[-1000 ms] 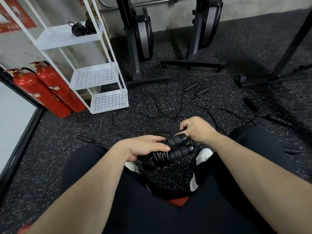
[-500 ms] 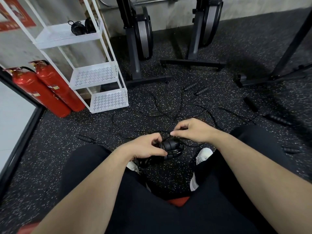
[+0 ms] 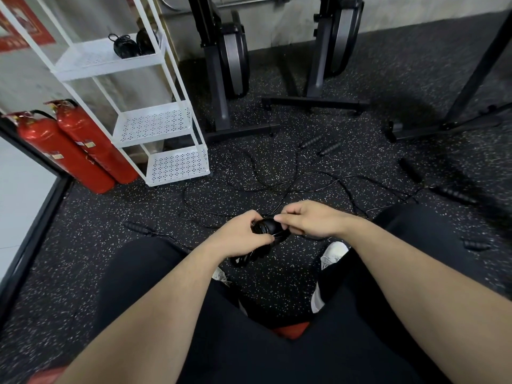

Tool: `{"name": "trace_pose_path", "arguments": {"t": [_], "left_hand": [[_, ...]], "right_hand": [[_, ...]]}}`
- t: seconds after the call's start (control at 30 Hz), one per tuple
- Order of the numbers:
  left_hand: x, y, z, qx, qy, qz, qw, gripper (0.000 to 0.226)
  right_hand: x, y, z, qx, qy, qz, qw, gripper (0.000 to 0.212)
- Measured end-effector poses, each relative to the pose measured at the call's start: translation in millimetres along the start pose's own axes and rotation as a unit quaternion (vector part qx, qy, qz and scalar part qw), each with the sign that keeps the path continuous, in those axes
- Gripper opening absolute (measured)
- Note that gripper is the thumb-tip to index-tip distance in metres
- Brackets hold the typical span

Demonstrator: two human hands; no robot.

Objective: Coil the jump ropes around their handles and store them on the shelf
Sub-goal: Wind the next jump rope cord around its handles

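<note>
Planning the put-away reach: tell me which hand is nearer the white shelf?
Left. The left hand is on the white shelf side; the right hand is farther right.

Speckled matt rubber floor (image 3: 318, 273), white perforated metal shelf (image 3: 155, 126), glossy red extinguishers (image 3: 83, 151).

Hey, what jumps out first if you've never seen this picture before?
Two bare hands at centre: the left hand grips a coiled jump rope bundle, the right hand pinches its cord. Loose jump ropes sprawl on the floor behind. Far left, two red fire extinguishers flank a white shelf.
</note>
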State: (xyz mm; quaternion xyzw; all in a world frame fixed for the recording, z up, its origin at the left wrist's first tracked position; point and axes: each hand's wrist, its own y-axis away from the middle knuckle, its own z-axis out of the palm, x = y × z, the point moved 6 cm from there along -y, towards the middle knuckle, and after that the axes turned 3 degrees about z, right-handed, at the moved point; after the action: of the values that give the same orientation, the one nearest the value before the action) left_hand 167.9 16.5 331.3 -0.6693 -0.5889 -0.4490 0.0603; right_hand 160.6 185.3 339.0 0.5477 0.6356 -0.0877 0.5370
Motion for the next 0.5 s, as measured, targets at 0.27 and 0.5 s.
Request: {"name": "trace_pose_path", "arguments": {"t": [0.27,0.5], "left_hand": [[19,2,-2,0.069,0.060,0.013,0.996,0.029],[8,2,-5,0.134,0.155,-0.017,0.979,0.024]], "right_hand": [[-14,0,-3,0.076,-0.034,-0.051,0.995,0.030],[-8,-2,3,0.062,-0.005,-0.003,0.998,0.043]]}}
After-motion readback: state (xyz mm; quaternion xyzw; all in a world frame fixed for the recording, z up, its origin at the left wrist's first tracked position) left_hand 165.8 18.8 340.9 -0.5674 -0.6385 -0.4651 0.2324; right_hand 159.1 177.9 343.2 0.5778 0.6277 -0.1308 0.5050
